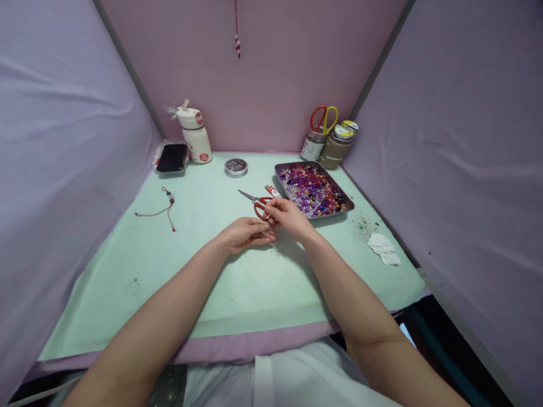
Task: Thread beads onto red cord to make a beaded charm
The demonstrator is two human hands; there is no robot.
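My left hand (245, 233) and my right hand (288, 217) meet at the middle of the pale green mat (237, 282), fingers pinched together around something tiny I cannot make out. Red-handled scissors (254, 200) lie just behind the hands, the right hand partly covering their handles. A metal tray (348, 202) full of purple, pink and clear beads sits right of the hands. A small red-and-white tube (272, 191) lies between the scissors and the tray.
A red cord with beads (166, 208) lies at the left. At the back stand a phone (172, 157), a white bottle (195, 135), a small round tin (236, 166) and jars holding scissors (322, 133). Crumpled tissue (384, 249) lies at the right. Purple cloth walls enclose the table.
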